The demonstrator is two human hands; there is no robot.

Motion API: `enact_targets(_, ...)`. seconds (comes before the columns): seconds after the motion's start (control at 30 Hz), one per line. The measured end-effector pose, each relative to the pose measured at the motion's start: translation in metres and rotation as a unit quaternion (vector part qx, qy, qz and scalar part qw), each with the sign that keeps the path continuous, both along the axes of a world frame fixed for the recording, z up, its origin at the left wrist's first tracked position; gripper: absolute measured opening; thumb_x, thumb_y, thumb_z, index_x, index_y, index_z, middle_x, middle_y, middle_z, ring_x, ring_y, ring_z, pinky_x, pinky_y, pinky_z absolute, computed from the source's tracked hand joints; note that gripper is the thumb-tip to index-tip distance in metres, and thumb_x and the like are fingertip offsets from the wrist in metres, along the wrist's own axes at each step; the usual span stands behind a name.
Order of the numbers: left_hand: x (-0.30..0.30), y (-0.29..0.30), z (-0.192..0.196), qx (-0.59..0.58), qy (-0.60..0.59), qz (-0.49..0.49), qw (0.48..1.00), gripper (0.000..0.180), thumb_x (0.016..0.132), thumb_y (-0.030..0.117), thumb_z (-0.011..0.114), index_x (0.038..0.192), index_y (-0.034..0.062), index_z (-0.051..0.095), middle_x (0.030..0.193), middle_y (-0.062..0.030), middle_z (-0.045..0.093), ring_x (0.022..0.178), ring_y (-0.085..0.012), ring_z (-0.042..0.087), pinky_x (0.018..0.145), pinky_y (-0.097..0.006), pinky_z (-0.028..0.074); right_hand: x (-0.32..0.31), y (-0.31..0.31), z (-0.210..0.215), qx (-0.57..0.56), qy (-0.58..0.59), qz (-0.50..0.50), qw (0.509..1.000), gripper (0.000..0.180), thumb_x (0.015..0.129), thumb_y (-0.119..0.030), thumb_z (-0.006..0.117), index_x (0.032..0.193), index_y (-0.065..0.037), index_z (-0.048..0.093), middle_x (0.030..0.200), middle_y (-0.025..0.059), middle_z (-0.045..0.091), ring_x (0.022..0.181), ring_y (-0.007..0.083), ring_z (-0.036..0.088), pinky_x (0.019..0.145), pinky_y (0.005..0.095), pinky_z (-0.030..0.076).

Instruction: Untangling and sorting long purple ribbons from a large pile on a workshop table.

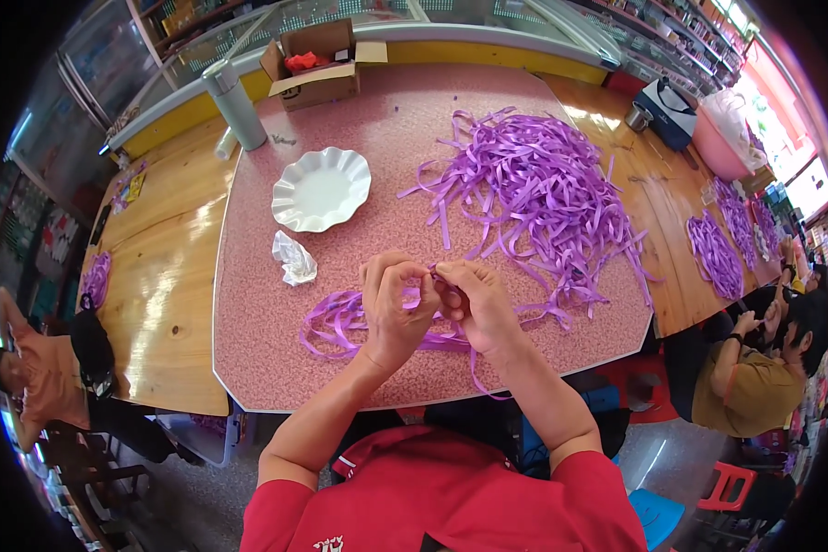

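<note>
My left hand (394, 308) and my right hand (484, 308) meet over the near part of the pink speckled table (276, 368). Both are closed in a pinch on a purple ribbon (475, 368), whose end hangs down below my right hand. The pinched spot, small and dark, is mostly covered by my fingers. Under and left of my left hand lies a loose bunch of purple ribbons (327, 327). A big tangled heap of purple ribbons (543, 193) spreads beyond my right hand, some strands trailing toward it.
At the far left stand a white scalloped dish (320, 189), a crumpled white tissue (293, 258), a grey-green flask (236, 109) and an open cardboard box (319, 78). Wooden tables (170, 304) flank mine. Seated people (759, 377) are at both sides; more ribbons (714, 255) lie right.
</note>
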State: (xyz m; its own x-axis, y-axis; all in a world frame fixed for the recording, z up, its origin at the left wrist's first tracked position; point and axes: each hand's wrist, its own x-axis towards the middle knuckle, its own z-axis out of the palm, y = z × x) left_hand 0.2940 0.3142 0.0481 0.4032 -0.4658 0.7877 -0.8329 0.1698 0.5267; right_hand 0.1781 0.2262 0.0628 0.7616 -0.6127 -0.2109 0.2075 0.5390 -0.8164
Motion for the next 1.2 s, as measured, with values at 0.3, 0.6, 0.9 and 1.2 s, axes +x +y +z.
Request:
enact_targets(0.3,0.000,0.000,0.005,-0.017,0.093,-0.084,0.992,0.021,0.083,-0.008,0.065,0.101,0.0014,0.061,0.100,-0.0147,0.060,0.091,-0.0274,0.060,0.082,-0.037,0.048,0.000,0.001,0.006,0.060,-0.034,0.016,0.997,0.014,0.098,-0.018,0.061,0.094,-0.006,0.068,0.073,-0.0039,0.057,0.060,0.0025,0.048,0.045,0.0184,0.035)
enact_targets(0.6,0.016,0.008,0.007,0.024,-0.045,-0.070,0.996,0.025,0.080,-0.004,0.071,0.103,0.0051,0.065,0.097,-0.0097,0.063,0.093,-0.0277,0.061,0.084,-0.038,0.044,-0.005,-0.010,0.005,0.017,0.000,0.034,0.999,0.014,0.097,-0.019,0.065,0.094,-0.006,0.069,0.068,-0.0065,0.054,0.051,0.0012,0.042,0.044,0.0184,0.031)
enact_targets(0.9,0.023,0.012,0.004,0.098,0.121,-0.152,0.976,0.019,0.081,0.000,0.070,0.097,0.0042,0.060,0.096,-0.0110,0.062,0.093,-0.0265,0.060,0.087,-0.036,0.043,-0.006,-0.016,0.002,-0.119,0.055,0.073,0.989,0.016,0.095,-0.016,0.067,0.104,-0.003,0.069,0.079,-0.0060,0.061,0.064,-0.0003,0.049,0.053,0.0172,0.036)
enact_targets(1.2,0.026,0.018,-0.002,0.142,0.411,-0.270,0.859,0.009,0.092,0.004,0.062,0.100,0.0015,0.058,0.104,-0.0049,0.059,0.101,-0.0127,0.055,0.092,-0.029,0.043,-0.005,-0.016,0.001,-0.243,0.096,0.068,0.963,0.018,0.093,-0.013,0.068,0.104,0.001,0.069,0.089,-0.0015,0.066,0.077,0.0026,0.055,0.066,0.0192,0.045)
